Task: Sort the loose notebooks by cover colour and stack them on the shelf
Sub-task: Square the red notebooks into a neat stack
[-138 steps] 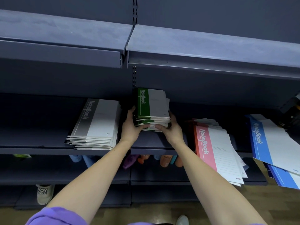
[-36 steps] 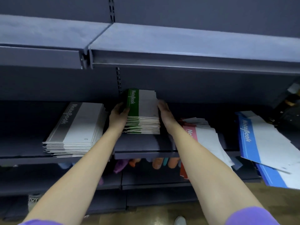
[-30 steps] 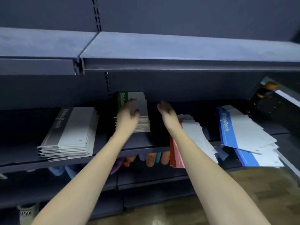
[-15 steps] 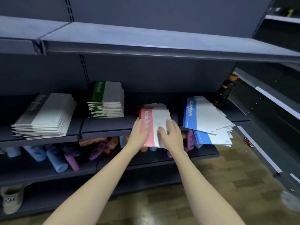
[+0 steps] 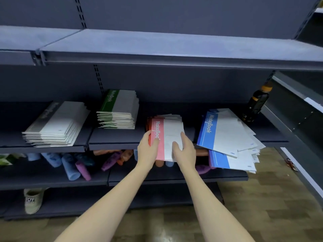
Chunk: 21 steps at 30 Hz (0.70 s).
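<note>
Gripping the pink notebook pile (image 5: 172,135) at the middle shelf (image 5: 118,137) edge: my left hand (image 5: 147,151) and right hand (image 5: 184,151). I count four piles: grey (image 5: 57,126), green (image 5: 120,112), pink, blue (image 5: 225,131).

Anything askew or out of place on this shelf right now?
Yes. The blue notebooks are fanned out crookedly and overhang the shelf edge, unlike the squared grey stack and green stack. A dark bottle stands among the stationery. The pink notebooks, held by both hands, also overhang.
</note>
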### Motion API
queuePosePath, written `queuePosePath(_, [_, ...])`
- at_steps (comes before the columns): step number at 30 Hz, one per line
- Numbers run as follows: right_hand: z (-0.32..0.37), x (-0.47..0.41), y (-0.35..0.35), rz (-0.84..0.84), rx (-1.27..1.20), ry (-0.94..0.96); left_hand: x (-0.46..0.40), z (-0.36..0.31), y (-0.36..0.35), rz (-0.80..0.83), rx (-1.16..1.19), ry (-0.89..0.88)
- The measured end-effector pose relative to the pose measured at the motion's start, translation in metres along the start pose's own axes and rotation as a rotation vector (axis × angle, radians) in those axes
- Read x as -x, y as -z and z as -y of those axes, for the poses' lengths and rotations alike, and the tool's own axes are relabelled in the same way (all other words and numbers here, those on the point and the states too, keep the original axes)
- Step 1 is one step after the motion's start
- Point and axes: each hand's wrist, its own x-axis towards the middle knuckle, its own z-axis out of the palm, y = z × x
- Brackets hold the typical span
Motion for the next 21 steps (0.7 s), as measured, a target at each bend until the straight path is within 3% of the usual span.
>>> queuePosePath(4, [0.000, -0.006, -0.010, -0.081, 0.187, 0.098, -0.012, 0.006, -0.005, -0.051, -0.079, -0.120])
queuePosePath(8, [-0.002, -0.022, -0.013, -0.081, 0.009, 0.162, -0.023, 0.017, -0.013, -0.056, -0.128, -0.215])
queuePosePath(12, [0.002, -0.034, -0.020, -0.127, -0.015, 0.211, -0.036, 0.014, -0.014, -0.087, -0.203, -0.297])
queuePosePath(21, [0.030, -0.089, -0.061, -0.278, -0.013, 0.075, -0.103, 0.020, -0.016, -0.142, -0.337, -0.416])
